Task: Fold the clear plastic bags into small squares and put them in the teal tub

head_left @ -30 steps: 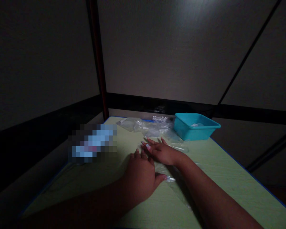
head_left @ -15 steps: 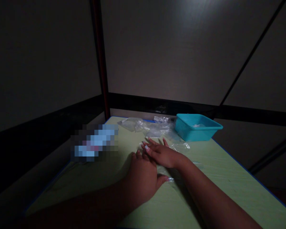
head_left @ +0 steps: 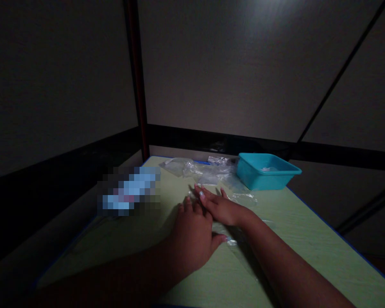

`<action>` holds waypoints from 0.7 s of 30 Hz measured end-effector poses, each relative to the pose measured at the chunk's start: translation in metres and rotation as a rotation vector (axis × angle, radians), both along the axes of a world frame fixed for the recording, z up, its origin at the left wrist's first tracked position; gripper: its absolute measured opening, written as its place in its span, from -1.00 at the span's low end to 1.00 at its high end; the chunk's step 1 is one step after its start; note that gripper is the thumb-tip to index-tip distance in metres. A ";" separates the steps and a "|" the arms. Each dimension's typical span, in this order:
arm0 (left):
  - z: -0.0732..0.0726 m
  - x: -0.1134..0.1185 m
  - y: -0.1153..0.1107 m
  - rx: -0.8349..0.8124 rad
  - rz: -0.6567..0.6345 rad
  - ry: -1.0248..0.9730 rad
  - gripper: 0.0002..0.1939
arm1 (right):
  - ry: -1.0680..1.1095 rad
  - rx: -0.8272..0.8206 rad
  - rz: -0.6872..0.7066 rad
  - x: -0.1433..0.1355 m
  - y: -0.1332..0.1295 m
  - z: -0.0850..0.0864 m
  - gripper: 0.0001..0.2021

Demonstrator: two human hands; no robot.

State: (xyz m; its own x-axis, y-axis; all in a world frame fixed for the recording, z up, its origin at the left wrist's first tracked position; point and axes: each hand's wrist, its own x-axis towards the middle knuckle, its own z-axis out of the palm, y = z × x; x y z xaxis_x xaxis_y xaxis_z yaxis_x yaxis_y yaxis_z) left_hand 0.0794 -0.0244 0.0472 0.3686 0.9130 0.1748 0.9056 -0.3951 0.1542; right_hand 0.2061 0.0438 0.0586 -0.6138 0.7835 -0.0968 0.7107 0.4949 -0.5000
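My left hand (head_left: 194, 233) lies palm down with its fingers spread, the thumb reaching right onto a clear plastic bag (head_left: 232, 242) on the table. Just beyond it, my right hand (head_left: 223, 208) is also flat and spread, its fingers pointing left and forward over the same clear plastic. The two hands touch or nearly touch where the right palm meets the left fingertips. Much of the plastic beneath them is hidden. More crumpled clear bags (head_left: 195, 167) lie past my fingers.
A turquoise basket (head_left: 266, 179) with something whitish inside stands at the back right of the green table (head_left: 295, 256). A blurred-out light blue item (head_left: 131, 190) is at the left edge. Walls rise behind the table.
My right hand's fingers have shifted slightly relative to my left hand, which stays nearly in place. The view has moved very slightly.
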 end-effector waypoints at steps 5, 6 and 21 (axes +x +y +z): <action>-0.002 0.000 0.000 -0.020 -0.018 -0.010 -0.33 | 0.034 -0.010 -0.036 0.001 0.000 -0.001 -0.39; -0.002 0.000 0.000 -0.019 -0.019 -0.012 -0.33 | 0.040 -0.009 -0.034 0.001 0.000 0.000 -0.40; -0.003 -0.001 0.000 -0.062 -0.002 0.028 -0.25 | -0.123 0.135 -0.027 0.016 0.008 -0.001 -0.47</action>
